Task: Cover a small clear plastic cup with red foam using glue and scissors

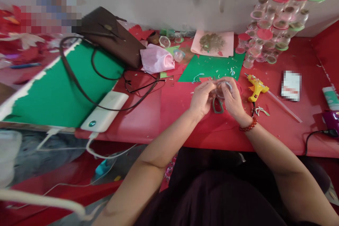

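Note:
My left hand (201, 98) and my right hand (232, 99) meet over the red table. Between their closed fingers is a small clear plastic cup (219, 91), partly covered by the fingers. Just below it shows a dark green handle loop (218, 107), which looks like that of scissors; the rest is hidden under my hands. A red sheet of paper (177, 113) lies beneath. To the right of my right hand, a yellow glue gun (256, 87) rests on its side with a clear glue stick (286, 106) in its back.
Stacked clear cups with coloured paper discs (272, 24) stand at the back right. A green sheet (206, 67) with paper scraps lies behind my hands. Left are a brown bag (113, 39), a white power bank (106, 113) with cables and eyeglasses (144, 81). A phone (291, 85) lies right.

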`<state>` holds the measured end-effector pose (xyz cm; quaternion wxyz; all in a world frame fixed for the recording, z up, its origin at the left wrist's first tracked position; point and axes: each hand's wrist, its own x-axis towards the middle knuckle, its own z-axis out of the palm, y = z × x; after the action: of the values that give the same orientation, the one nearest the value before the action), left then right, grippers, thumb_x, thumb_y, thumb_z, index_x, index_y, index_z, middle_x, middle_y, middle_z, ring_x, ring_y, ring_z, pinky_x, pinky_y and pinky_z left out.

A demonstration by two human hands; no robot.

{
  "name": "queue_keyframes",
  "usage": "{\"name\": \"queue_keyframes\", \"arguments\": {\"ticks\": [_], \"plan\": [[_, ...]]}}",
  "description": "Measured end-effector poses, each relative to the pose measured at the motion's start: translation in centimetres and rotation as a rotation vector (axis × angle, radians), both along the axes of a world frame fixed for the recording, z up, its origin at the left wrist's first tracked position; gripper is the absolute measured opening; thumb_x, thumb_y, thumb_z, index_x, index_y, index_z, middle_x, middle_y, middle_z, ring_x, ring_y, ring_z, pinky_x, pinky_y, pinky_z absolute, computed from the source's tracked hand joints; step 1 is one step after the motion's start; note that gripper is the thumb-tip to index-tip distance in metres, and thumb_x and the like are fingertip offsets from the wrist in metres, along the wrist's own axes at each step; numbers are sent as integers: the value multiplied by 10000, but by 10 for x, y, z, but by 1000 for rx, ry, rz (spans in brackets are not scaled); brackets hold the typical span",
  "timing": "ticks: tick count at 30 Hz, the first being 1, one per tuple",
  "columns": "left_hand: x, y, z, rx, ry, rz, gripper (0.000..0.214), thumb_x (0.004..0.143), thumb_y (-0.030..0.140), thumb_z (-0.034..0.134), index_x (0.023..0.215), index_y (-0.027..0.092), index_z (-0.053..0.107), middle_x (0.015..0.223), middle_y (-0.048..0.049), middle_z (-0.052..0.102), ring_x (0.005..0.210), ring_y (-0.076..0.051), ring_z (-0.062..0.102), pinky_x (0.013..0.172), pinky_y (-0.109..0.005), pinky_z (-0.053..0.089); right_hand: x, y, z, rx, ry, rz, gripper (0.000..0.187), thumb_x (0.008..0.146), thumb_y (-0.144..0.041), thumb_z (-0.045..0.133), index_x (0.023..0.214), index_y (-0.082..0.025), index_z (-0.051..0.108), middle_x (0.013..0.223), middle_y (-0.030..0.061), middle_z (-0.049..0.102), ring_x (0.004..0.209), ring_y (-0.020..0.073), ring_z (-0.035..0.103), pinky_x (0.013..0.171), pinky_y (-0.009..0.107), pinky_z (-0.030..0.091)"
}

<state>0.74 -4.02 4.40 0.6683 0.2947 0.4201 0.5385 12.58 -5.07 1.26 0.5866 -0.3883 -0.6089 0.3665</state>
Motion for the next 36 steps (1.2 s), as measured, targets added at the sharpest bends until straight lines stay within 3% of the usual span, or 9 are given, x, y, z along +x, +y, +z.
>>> {"name": "queue_keyframes", "arguments": {"ticks": [8,15,23,32,36], "plan": [[1,-2,-1,15,-47,6,69,648,128,652,684,171,691,498,64,502,470,-48,399,490,-199,288,0,1,-1,-22,53,-10,329,1008,-614,541,1073,-296,595,947,10,656,800,156,629,743,324,589],[-1,-1,0,13,-37,-37,172,631,106,602,729,168,729,597,31,600,500,-54,439,502,-213,310,2,1,1,-31,9,-30,355,1016,-620,512,1132,-295,598,942,18,634,848,173,627,818,358,585],[1,0,0,18,-22,-17,79,681,156,674,734,174,730,577,40,577,499,-53,413,500,-219,300,1,1,-1,-32,10,-35,338,1026,-586,513,1170,-293,601,1058,40,654,919,185,639,910,402,589],[3,-2,-8,40,-102,-28,219,613,89,605,741,170,763,576,31,587,503,-57,435,511,-208,316,1,1,-1,-8,2,-65,334,1040,-581,491,1186,-297,587,935,13,625,824,162,624,802,349,591],[2,-3,-3,16,-112,-40,123,692,167,665,765,175,764,605,20,601,530,-68,454,533,-222,336,1,1,1,-14,2,-50,322,1046,-585,475,1176,-304,565,897,2,605,763,154,606,727,325,584]]}}
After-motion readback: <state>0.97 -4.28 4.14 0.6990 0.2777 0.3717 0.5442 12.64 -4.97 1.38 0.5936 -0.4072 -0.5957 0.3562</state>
